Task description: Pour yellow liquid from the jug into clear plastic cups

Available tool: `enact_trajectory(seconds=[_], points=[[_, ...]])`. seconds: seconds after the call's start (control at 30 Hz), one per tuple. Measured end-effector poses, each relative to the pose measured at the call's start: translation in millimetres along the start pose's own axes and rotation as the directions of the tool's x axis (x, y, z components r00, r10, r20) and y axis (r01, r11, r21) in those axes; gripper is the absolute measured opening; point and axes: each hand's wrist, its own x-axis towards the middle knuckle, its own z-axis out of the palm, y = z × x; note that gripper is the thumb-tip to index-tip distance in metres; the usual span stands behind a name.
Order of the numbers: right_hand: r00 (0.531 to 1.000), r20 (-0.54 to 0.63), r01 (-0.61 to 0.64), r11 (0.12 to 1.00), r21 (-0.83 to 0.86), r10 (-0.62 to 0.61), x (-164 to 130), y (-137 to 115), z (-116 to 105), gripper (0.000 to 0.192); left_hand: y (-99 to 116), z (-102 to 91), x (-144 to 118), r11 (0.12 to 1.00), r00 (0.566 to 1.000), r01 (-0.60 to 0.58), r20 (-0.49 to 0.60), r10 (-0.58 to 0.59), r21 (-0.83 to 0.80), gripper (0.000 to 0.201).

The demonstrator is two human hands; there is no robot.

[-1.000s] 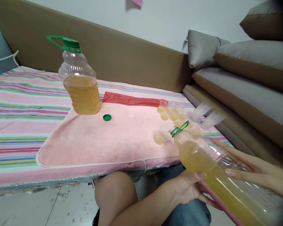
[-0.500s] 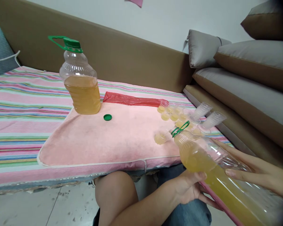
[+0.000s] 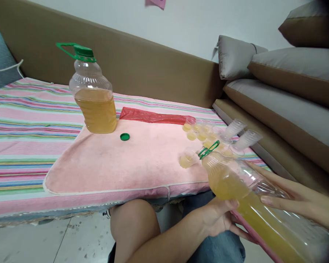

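A large clear plastic bottle [image 3: 263,219] of yellow liquid lies tilted across the lower right, its uncapped neck with a green ring handle pointing left. From below, my left hand [image 3: 222,215] grips it near the shoulder, thumb on the side. My right hand [image 3: 301,199] is closed around its upper side, fingers spread along the plastic. The bottle mouth is over the rim of a clear plastic cup [image 3: 186,160] that holds some yellow liquid. Behind the neck stand several more cups [image 3: 201,136] with yellow liquid, partly hidden by the bottle.
A second bottle [image 3: 100,113] with a green cap and handle stands upright at left. A loose green cap [image 3: 124,137] lies on the pink mat [image 3: 98,164]. Behind is a red plastic bag [image 3: 153,116]. Two stacks of empty cups [image 3: 248,139] lean near the cushions [image 3: 285,91] at right.
Almost nothing differs. Both hands keep hold of the tilted bottle, and its mouth stays over the same cup; the view has shifted very slightly.
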Motion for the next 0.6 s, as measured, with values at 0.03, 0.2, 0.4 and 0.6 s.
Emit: enact_trajectory(seconds=[0.03, 0.2, 0.4, 0.6], points=[[0.994, 0.106, -0.009, 1.000, 0.024, 0.006, 1.4, 3.6, -1.0, 0.076, 0.9, 0.5, -0.2, 1.000, 1.000, 0.002, -0.007, -0.002, 0.003, 0.100], [0.979, 0.205, -0.013, 0.997, 0.079, -0.003, 5.0, 13.3, -4.1, 0.083, 7.4, -1.1, -1.2, 1.000, 0.998, 0.004, -0.067, -0.002, 0.029, 0.104], [0.985, 0.172, -0.019, 0.980, 0.196, -0.015, 2.0, 5.8, 3.6, 0.090, 18.1, -8.1, -2.9, 0.992, 0.992, -0.033, -0.116, 0.047, 0.120, 0.097], [0.991, 0.033, 0.121, 0.973, 0.194, -0.130, -7.3, -1.5, 12.6, 0.083, 37.5, 10.9, -25.3, 0.925, 0.950, -0.161, -0.199, 0.240, 0.345, 0.064]])
